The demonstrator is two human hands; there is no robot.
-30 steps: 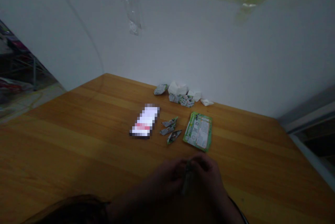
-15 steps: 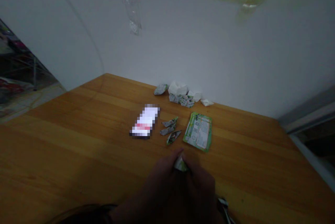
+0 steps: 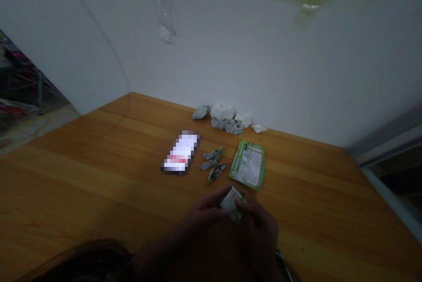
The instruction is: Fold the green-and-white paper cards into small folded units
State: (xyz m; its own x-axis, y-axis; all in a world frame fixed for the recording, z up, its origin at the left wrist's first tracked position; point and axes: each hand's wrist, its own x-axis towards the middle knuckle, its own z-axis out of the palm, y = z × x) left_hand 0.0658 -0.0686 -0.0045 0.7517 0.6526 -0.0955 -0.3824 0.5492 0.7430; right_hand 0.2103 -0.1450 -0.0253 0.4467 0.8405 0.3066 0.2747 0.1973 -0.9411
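Between my two hands is a small folded piece of printed paper, white with green and red marks, held above the near part of the table. My left hand grips its left side, thumb in front and fingers behind. On the right, my right hand pinches its edge with thumb and finger. Just beyond the hands lie several small folded paper pieces in green and grey print. A flat green and white printed packet rests to their right.
A phone with a lit, blurred screen lies left of the folded pieces. Along the wall sit crumpled printed papers and white tissues. The wooden table meets a white wall with clear tape on it.
The folded paper has been turned and spread flatter, so more of its printed face shows. My hands have moved slightly apart, the right one shifting right.
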